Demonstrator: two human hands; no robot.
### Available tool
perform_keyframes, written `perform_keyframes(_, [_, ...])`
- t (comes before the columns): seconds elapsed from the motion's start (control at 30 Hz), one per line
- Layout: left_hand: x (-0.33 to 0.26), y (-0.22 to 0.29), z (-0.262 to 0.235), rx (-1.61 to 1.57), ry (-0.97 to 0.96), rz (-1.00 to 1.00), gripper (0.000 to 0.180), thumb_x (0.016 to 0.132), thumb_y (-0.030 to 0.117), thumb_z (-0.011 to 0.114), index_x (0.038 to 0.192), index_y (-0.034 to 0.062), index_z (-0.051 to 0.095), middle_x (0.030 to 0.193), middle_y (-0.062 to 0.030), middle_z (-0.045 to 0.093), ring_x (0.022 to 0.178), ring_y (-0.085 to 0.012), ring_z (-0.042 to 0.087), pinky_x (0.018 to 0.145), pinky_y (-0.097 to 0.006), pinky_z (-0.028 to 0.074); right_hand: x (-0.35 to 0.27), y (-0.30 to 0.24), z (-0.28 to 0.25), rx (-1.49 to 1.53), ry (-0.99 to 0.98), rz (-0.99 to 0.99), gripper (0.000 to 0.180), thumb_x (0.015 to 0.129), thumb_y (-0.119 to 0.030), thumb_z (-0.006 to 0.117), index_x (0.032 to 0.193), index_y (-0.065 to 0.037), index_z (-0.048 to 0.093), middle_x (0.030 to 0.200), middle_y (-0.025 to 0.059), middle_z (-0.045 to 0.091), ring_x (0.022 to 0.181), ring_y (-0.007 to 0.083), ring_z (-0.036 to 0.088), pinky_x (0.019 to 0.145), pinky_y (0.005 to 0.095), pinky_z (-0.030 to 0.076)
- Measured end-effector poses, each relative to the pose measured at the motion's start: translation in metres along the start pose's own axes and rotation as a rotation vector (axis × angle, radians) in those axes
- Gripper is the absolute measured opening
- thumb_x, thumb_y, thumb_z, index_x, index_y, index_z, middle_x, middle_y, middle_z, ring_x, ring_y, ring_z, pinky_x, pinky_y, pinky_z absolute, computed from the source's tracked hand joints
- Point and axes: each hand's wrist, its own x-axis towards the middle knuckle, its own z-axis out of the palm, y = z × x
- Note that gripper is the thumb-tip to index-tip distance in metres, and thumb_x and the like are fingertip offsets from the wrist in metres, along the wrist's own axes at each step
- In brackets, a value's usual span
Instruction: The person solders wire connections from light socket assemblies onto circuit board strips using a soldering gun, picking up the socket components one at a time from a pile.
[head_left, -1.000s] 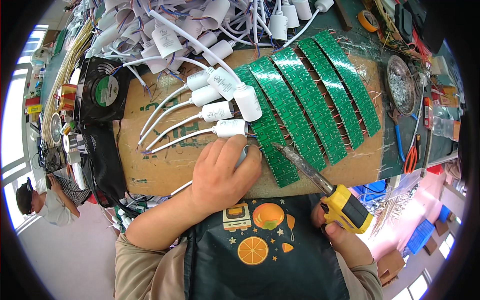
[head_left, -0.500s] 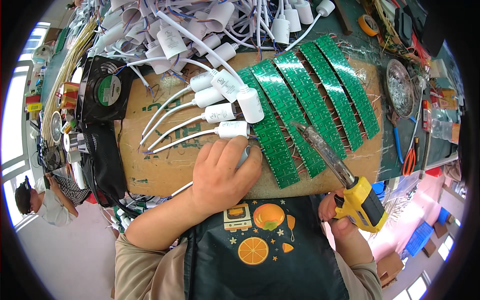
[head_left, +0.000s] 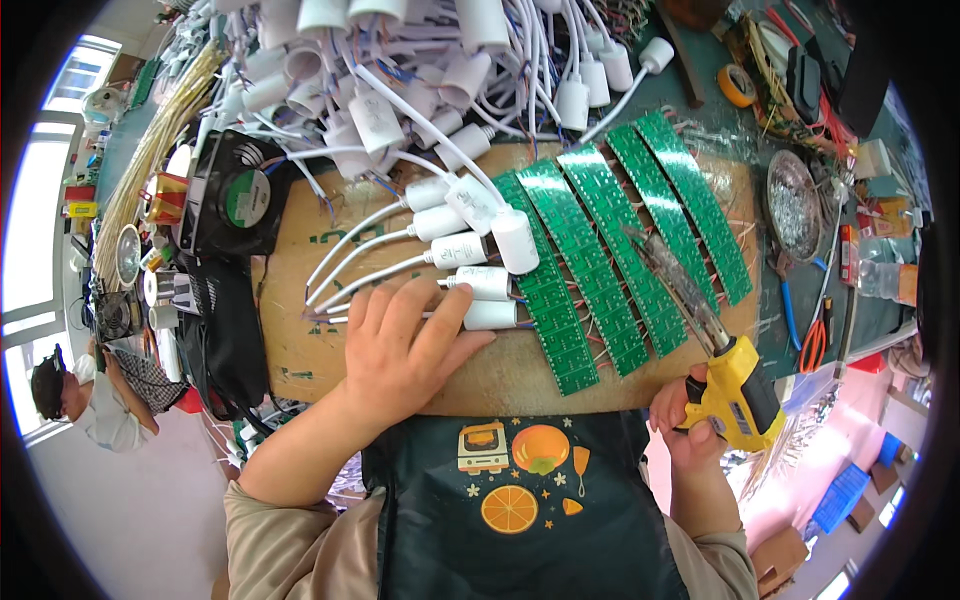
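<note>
My left hand (head_left: 395, 345) lies palm down over white cables, fingers spread. Its fingertips are close to the nearest white cylindrical housing (head_left: 491, 316), whose end meets the edge of a green circuit board strip (head_left: 560, 335). More housings (head_left: 458, 250) on white cables lie in a row just beyond, and one (head_left: 515, 242) rests over the strip's left side. My right hand (head_left: 690, 420) is wrapped round the grip of a yellow and black soldering gun (head_left: 738, 392). Its long metal tip points up and left above the several green strips.
A worn brown board (head_left: 480, 385) lies under the work. Many white housings (head_left: 375, 120) are heaped at the far side. A black fan (head_left: 240, 198) stands on the left. At right are a metal dish (head_left: 796, 205), orange-handled scissors (head_left: 812, 345) and an orange tape roll (head_left: 737, 86). Another person (head_left: 110, 400) is at far left.
My left hand has let go of the nearest housing and drawn back left, its fingers spreading. That housing now lies flat beside the row. The soldering gun stays in my right hand.
</note>
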Motion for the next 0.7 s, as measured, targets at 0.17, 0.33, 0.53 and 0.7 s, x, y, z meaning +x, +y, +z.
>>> perform_keyframes(0.17, [0.003, -0.002, -0.013, -0.083, -0.036, 0.002, 0.055, 0.068, 0.033, 0.086, 0.114, 0.0102, 0.067, 0.102, -0.0073, 0.059, 0.083, -0.0249, 0.058, 0.071, -0.039, 0.043, 0.000, 0.004, -0.004, 0.003, 0.000, -0.018, 0.073, 0.085, -0.043, 0.080, 0.137, -0.005, 0.047, 0.071, 0.0025, 0.051, 0.059, 0.0168, 0.052, 0.053, 0.0321, 0.045])
perform_keyframes(0.33, [0.040, -0.030, -0.055, -0.121, 0.142, 0.071, 0.049, 0.073, 0.032, 0.085, 0.113, 0.0115, 0.068, 0.104, -0.0073, 0.061, 0.083, -0.0243, 0.059, 0.070, -0.037, 0.044, 0.002, 0.009, -0.006, 0.024, 0.004, -0.048, 0.073, 0.086, -0.040, 0.079, 0.137, -0.002, 0.045, 0.069, 0.0037, 0.052, 0.057, 0.0175, 0.052, 0.052, 0.0330, 0.046])
perform_keyframes(0.53, [0.167, -0.104, -0.138, 0.064, 0.600, -0.014, 0.025, 0.081, 0.018, 0.081, 0.102, 0.0085, 0.071, 0.095, -0.0097, 0.070, 0.087, -0.0269, 0.066, 0.077, -0.034, 0.052, 0.005, 0.009, -0.002, 0.071, 0.061, -0.025, 0.066, 0.087, -0.033, 0.077, 0.131, 0.003, 0.044, 0.071, 0.0053, 0.052, 0.059, 0.0163, 0.053, 0.055, 0.0331, 0.048])
perform_keyframes(0.7, [0.272, -0.175, -0.159, -0.118, 0.530, -0.293, 0.025, 0.086, 0.018, 0.069, 0.106, 0.0036, 0.070, 0.097, -0.0132, 0.072, 0.090, -0.0209, 0.068, 0.081, -0.033, 0.052, 0.011, 0.013, -0.003, 0.039, 0.014, -0.112, 0.063, 0.090, -0.030, 0.072, 0.136, 0.002, 0.044, 0.069, 0.0048, 0.052, 0.054, 0.0175, 0.053, 0.051, 0.0331, 0.047])
